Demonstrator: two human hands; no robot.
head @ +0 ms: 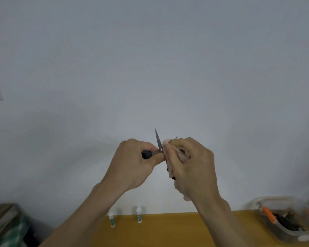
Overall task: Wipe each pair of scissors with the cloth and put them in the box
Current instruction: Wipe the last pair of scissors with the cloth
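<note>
Above a mustard-yellow tabletop, in front of a plain grey wall, two bare hands are raised with one pair of small steel scissors with black handles between them. The left hand curls tightly round a black handle. The right hand grips a crumpled pale pink cloth, bunched around one blade; the other blade points upward, bare.

Judging by this, the wiping step is under way, the scissors spread open so each blade is reached. Next the bare blade likely needs the cloth, then the scissors must be closed and carried down to the clear plastic box with orange clips at the table's right edge, well apart from the hands. It holds dark items, too blurred to count.

Counted: one pair of scissors in hand, one cloth, one box, two small white-and-green tubes standing upright at the table's far edge.
</note>
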